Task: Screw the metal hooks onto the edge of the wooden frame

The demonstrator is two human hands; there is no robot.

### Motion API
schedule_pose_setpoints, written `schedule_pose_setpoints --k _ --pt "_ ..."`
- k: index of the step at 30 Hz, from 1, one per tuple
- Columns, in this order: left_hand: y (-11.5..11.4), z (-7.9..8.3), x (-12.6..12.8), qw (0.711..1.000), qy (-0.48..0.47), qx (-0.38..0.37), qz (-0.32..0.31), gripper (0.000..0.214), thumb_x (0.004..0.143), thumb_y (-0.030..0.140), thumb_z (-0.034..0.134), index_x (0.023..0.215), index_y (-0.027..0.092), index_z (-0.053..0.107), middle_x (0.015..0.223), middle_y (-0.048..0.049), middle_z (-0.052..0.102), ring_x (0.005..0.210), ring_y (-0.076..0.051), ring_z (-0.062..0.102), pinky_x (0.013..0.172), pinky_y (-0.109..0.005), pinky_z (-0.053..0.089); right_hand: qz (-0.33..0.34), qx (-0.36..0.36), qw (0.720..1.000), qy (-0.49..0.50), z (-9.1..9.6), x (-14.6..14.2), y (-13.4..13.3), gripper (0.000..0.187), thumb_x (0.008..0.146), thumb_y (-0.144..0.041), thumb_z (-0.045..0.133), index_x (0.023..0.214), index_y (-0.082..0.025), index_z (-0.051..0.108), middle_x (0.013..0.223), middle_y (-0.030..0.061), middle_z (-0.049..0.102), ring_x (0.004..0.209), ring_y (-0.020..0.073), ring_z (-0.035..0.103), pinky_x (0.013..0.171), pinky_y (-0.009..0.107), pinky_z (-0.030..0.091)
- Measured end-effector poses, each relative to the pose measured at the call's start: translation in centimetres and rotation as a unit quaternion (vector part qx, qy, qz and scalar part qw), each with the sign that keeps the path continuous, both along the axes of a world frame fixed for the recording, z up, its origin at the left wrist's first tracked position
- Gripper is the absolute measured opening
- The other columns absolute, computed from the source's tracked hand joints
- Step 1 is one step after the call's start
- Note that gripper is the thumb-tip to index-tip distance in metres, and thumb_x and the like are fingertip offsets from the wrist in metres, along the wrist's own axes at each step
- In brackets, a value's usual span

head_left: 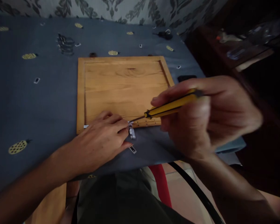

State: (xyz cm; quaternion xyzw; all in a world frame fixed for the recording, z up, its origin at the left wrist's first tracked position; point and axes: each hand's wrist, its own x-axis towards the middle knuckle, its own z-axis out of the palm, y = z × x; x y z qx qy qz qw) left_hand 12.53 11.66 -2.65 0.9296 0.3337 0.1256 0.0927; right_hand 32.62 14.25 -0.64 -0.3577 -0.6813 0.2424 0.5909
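Note:
A framed wooden panel [123, 90] lies flat on the blue cloth. At its near edge sits a small silver metal fitting [132, 133], part of it hanging past the wood; its exact kind is hard to make out. My left hand [105, 133] rests over that edge, its fingers bent and the fingertips pressed together at the fitting. In my right hand [212, 115] is a yellow and black screwdriver [172, 105], gripped by the handle and slanting down to the left. Its tip meets the fitting beside my left fingertips, where the contact point is partly hidden.
The patterned blue tablecloth [37, 109] covers the table. Dark metal pieces [65, 44] lie at the back left, and a dark object with a ring [165, 34] at the back right. A dark wooden shelf [224, 56] with clear plastic items stands to the right.

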Motion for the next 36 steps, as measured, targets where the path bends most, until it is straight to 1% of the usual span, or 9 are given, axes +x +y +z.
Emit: schedule_pose_setpoints --k 5,10,15,18,21,24,29,33,36 --pt "0.0 -0.1 -0.2 1.000 0.001 -0.002 0.000 0.028 0.103 0.035 0.060 0.107 0.011 0.074 0.111 -0.0103 0.073 0.097 -0.028 0.065 0.089 -0.044 0.048 0.031 -0.108 0.992 -0.051 0.9 1.1 -0.3 0.012 0.091 -0.039 0.075 0.092 -0.029 0.080 0.086 0.0016 0.080 0.044 0.0161 0.060 0.034 0.033 0.044" --pt "0.0 -0.2 -0.3 1.000 -0.008 0.000 -0.004 0.029 0.106 0.035 0.055 0.105 0.012 0.073 0.110 -0.0098 0.073 0.097 -0.026 0.064 0.090 -0.042 0.047 -0.012 -0.046 0.998 0.039 -0.6 -0.3 -0.7 0.022 0.091 -0.050 0.074 0.089 -0.029 0.081 0.073 0.0005 0.077 0.038 0.0132 0.051 0.028 0.031 0.032" --pt "0.1 -0.1 -0.2 1.000 0.016 -0.020 -0.003 0.028 0.106 0.036 0.055 0.103 0.014 0.073 0.108 -0.0079 0.072 0.099 -0.025 0.063 0.093 -0.041 0.046 0.037 -0.111 0.992 0.054 0.0 1.1 0.2 0.014 0.080 -0.036 0.088 0.088 -0.026 0.080 0.078 0.0016 0.078 0.040 0.0135 0.055 0.029 0.030 0.041" --pt "0.1 0.0 0.0 0.999 0.034 -0.023 -0.003 0.029 0.106 0.036 0.055 0.100 0.014 0.074 0.106 -0.0080 0.072 0.099 -0.027 0.063 0.093 -0.043 0.046 0.181 -0.215 0.958 -0.061 0.6 2.4 0.8 0.014 0.087 -0.039 0.081 0.093 -0.027 0.083 0.086 0.0052 0.082 0.046 0.0209 0.068 0.035 0.035 0.054" --pt "0.1 0.1 0.1 0.999 0.036 -0.021 -0.004 0.029 0.104 0.036 0.057 0.096 0.014 0.074 0.105 -0.0088 0.072 0.098 -0.028 0.063 0.091 -0.044 0.046 0.026 -0.111 0.993 0.035 0.1 1.7 0.3 0.023 0.091 -0.049 0.074 0.095 -0.028 0.081 0.083 0.0049 0.080 0.041 0.0163 0.059 0.029 0.032 0.043" --pt "0.1 0.0 0.0 0.999 0.028 -0.018 -0.002 0.030 0.105 0.035 0.056 0.097 0.013 0.074 0.104 -0.0094 0.071 0.097 -0.028 0.062 0.091 -0.044 0.046 0.014 -0.093 0.995 0.021 -0.5 0.2 -0.7 0.012 0.091 -0.041 0.073 0.092 -0.030 0.078 0.082 0.0026 0.078 0.040 0.0138 0.053 0.031 0.031 0.041" --pt "0.0 -0.2 0.1 1.000 0.017 -0.017 -0.004 0.030 0.106 0.034 0.055 0.099 0.012 0.074 0.102 -0.0099 0.071 0.097 -0.028 0.062 0.091 -0.045 0.046 0.007 -0.049 0.999 -0.015 -0.7 -0.3 -0.5 0.017 0.093 -0.044 0.071 0.089 -0.029 0.078 0.081 0.0033 0.078 0.070 0.0250 0.074 0.059 0.039 0.061" --pt "0.0 -0.2 0.1 1.000 0.012 -0.010 0.001 0.028 0.105 0.034 0.057 0.098 0.013 0.073 0.102 -0.0096 0.071 0.096 -0.027 0.062 0.091 -0.044 0.047 0.032 0.015 0.997 -0.069 -0.4 0.2 0.1 0.020 0.096 -0.041 0.067 0.094 -0.025 0.079 0.083 0.0040 0.079 0.071 0.0230 0.075 0.062 0.038 0.063" --pt "0.0 -0.2 0.0 1.000 0.011 -0.013 0.001 0.027 0.105 0.034 0.057 0.096 0.014 0.073 0.104 -0.0099 0.071 0.098 -0.027 0.063 0.092 -0.044 0.047 0.065 0.001 0.993 -0.102 0.1 0.1 0.1 0.021 0.095 -0.044 0.067 0.095 -0.027 0.079 0.085 0.0024 0.080 0.072 0.0226 0.076 0.066 0.039 0.064"
